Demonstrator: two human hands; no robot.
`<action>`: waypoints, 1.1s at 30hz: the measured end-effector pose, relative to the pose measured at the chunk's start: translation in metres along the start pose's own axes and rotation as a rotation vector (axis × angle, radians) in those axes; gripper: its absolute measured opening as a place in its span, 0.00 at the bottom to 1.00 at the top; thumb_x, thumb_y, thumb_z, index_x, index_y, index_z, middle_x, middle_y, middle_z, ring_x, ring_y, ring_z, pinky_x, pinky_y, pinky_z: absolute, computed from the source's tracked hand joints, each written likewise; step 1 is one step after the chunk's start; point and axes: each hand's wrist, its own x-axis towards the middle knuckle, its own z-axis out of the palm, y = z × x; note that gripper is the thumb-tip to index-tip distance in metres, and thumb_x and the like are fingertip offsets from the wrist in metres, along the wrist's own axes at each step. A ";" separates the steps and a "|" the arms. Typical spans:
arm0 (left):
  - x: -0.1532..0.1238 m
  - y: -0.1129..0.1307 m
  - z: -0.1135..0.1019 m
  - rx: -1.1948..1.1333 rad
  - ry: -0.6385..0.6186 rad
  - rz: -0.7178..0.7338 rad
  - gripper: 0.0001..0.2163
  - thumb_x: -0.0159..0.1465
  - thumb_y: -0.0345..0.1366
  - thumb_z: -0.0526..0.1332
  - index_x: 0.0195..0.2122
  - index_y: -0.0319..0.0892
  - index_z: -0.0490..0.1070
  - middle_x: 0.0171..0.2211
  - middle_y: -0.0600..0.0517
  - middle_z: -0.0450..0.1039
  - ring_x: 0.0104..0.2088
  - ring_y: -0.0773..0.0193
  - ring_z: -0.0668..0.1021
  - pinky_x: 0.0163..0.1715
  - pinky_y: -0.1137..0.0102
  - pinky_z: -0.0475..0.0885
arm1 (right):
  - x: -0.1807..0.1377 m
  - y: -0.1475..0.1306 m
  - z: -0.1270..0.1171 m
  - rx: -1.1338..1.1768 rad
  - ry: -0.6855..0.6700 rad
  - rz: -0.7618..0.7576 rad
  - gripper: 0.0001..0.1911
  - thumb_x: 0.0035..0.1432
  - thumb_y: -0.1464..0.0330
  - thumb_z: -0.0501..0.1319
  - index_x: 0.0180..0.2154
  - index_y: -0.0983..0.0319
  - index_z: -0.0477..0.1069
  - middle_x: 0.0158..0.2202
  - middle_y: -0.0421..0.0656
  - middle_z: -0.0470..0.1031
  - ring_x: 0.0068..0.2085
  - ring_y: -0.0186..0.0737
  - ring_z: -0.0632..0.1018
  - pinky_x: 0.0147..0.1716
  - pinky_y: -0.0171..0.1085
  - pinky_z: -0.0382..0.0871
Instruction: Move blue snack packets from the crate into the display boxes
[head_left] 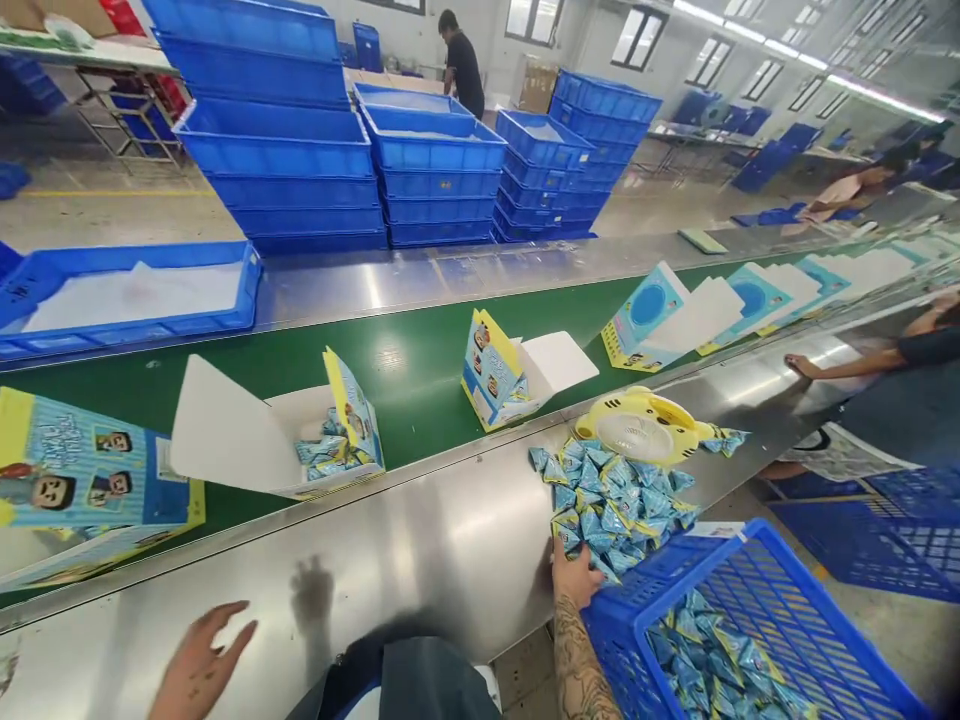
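A pile of small blue-and-yellow triangular packets (626,500) lies on the metal ledge. At its near left edge my right hand (576,578) has its fingers curled around a packet, partly hidden among the others. My left hand (202,660) is above the ledge at the lower left, empty, thumb and fingers apart. On the green belt, an open printed box (360,415) holds several packets. Another open box (491,375) farther right also has packets inside. A yellow animal-faced basket (641,425) tilts against the far side of the pile.
Beside my right arm stands a blue crate (810,580) full of packets. More open boxes (649,315) line the belt (420,345). A shallow blue tray (251,285) rests at the far left, before stacked blue crates (300,190). A co-worker's arm (847,370) reaches in at right.
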 end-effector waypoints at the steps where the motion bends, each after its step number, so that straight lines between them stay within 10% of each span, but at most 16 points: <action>1: -0.011 0.012 0.021 -0.043 -0.082 -0.012 0.28 0.52 0.64 0.64 0.42 0.48 0.81 0.50 0.42 0.80 0.48 0.44 0.84 0.42 0.58 0.84 | 0.004 -0.001 -0.003 0.033 -0.007 0.015 0.50 0.59 0.31 0.47 0.72 0.51 0.58 0.66 0.63 0.56 0.62 0.73 0.70 0.51 0.62 0.70; 9: -0.069 0.157 0.136 -0.269 -0.510 0.094 0.22 0.59 0.60 0.66 0.46 0.52 0.82 0.55 0.44 0.80 0.56 0.46 0.81 0.52 0.59 0.80 | -0.033 0.013 -0.014 0.219 -0.298 -0.287 0.44 0.60 0.39 0.52 0.62 0.63 0.74 0.68 0.63 0.62 0.68 0.67 0.68 0.67 0.62 0.64; 16: -0.084 0.271 0.185 -1.320 -0.811 -0.235 0.32 0.57 0.45 0.75 0.63 0.54 0.71 0.57 0.46 0.77 0.45 0.59 0.83 0.41 0.67 0.76 | -0.124 -0.072 -0.050 0.170 -0.910 -1.307 0.29 0.60 0.57 0.66 0.63 0.47 0.74 0.71 0.47 0.65 0.72 0.56 0.65 0.74 0.56 0.58; 20: -0.067 0.254 0.144 -1.469 -0.583 -0.348 0.29 0.56 0.38 0.74 0.59 0.48 0.72 0.44 0.49 0.81 0.37 0.62 0.84 0.30 0.74 0.71 | -0.154 -0.127 -0.067 0.001 -1.074 -1.524 0.33 0.59 0.54 0.68 0.65 0.42 0.71 0.78 0.45 0.55 0.78 0.60 0.54 0.75 0.63 0.49; 24: -0.025 0.240 0.054 -1.309 0.036 -0.436 0.29 0.57 0.33 0.72 0.59 0.47 0.69 0.34 0.53 0.77 0.26 0.65 0.80 0.21 0.76 0.68 | -0.121 -0.130 -0.068 0.147 -1.213 -1.392 0.26 0.66 0.51 0.61 0.62 0.50 0.75 0.69 0.47 0.70 0.70 0.48 0.70 0.69 0.49 0.64; 28: 0.044 0.241 -0.027 -1.255 0.202 -0.359 0.32 0.62 0.28 0.68 0.64 0.61 0.60 0.43 0.59 0.76 0.33 0.70 0.81 0.30 0.77 0.75 | -0.050 -0.099 -0.067 0.008 -0.887 -1.300 0.22 0.69 0.58 0.55 0.55 0.61 0.78 0.57 0.50 0.80 0.61 0.46 0.76 0.67 0.44 0.65; 33: 0.120 0.221 -0.045 -1.205 0.364 -0.434 0.29 0.64 0.30 0.69 0.63 0.51 0.58 0.46 0.53 0.72 0.35 0.64 0.81 0.33 0.64 0.82 | 0.019 -0.066 -0.068 -0.184 -0.512 -1.010 0.33 0.66 0.59 0.55 0.68 0.68 0.65 0.64 0.60 0.70 0.64 0.63 0.73 0.64 0.56 0.67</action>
